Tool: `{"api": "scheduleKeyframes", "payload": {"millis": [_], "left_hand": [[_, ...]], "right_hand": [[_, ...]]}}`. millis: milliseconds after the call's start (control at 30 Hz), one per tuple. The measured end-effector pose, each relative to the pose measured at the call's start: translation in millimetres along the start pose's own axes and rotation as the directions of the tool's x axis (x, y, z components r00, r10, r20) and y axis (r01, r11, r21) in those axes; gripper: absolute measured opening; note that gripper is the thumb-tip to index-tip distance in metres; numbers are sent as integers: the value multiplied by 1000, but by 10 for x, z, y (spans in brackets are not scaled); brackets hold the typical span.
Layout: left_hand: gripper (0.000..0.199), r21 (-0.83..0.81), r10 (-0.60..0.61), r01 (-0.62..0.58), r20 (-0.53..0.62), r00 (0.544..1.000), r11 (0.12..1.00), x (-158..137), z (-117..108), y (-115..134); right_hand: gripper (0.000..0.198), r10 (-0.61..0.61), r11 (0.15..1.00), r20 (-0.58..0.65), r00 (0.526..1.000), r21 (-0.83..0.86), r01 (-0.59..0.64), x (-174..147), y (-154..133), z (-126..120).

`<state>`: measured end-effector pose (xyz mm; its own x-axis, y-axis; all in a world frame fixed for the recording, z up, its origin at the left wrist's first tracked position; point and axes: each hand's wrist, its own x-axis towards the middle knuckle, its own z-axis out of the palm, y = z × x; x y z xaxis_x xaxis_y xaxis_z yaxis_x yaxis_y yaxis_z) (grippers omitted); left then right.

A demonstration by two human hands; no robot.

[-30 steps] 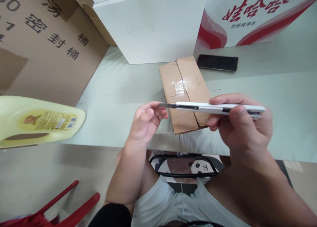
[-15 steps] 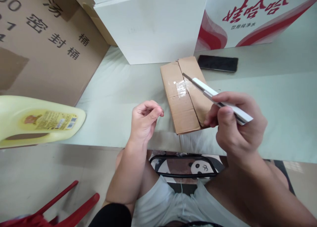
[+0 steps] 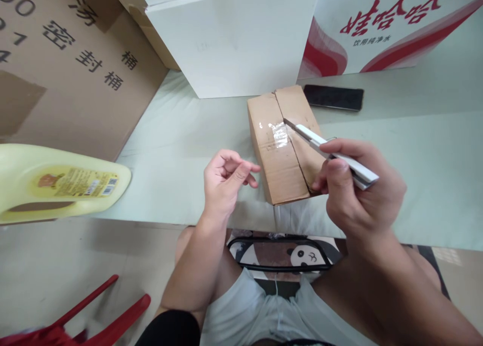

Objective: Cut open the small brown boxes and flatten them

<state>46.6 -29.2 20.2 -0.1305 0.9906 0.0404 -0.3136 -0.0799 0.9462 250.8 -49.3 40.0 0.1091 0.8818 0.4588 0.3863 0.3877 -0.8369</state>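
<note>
My right hand (image 3: pixel 364 200) is closed around a white utility knife (image 3: pixel 310 137), its blade out and pointing up and left. The blade tip is at the seam of a small cardboard box (image 3: pixel 281 167), beside a strip of clear tape (image 3: pixel 278 135) across the flaps; whether it touches cannot be made out. The lower fingers of this hand are close to the box's near right edge. My left hand (image 3: pixel 225 185) is raised just left of the box with nothing in it, its fingers loosely bent and the index finger stretched toward the box.
Behind the box stand a white box (image 3: pixel 234 44) and a red-and-white carton (image 3: pixel 377 39). A black phone (image 3: pixel 333 97) lies to its right. On the left are a large cardboard carton (image 3: pixel 75 109) and a yellow jug (image 3: pixel 90 177). The table's near edge runs above my lap.
The knife has moved slightly right and down, bringing its tip to the seam near the tape. My left hand has shifted right toward the box, and its fingers have loosened from a pinch.
</note>
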Motion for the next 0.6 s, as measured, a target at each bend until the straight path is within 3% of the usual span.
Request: {"api": "scheduleKeyframes", "payload": {"millis": [200, 333, 433, 500, 600], "left_hand": [[53, 111, 16, -8, -69, 998, 994, -35, 3, -9], [36, 145, 126, -116, -63, 990, 983, -77, 21, -38], [20, 146, 261, -258, 4, 965, 955, -164, 67, -7], [12, 150, 351, -365, 108, 930, 919, -238, 102, 40], [20, 192, 389, -435, 235, 891, 880, -320, 132, 100]], "right_hand": [[27, -40, 993, 56, 998, -107, 45, 58, -25, 1], [27, -51, 989, 74, 996, -134, 60, 89, -40, 20], [24, -55, 987, 79, 995, -150, 66, 102, -53, 24], [23, -54, 986, 96, 994, -154, 68, 113, -69, 25], [22, -59, 984, 112, 992, -160, 77, 130, -98, 36]]}}
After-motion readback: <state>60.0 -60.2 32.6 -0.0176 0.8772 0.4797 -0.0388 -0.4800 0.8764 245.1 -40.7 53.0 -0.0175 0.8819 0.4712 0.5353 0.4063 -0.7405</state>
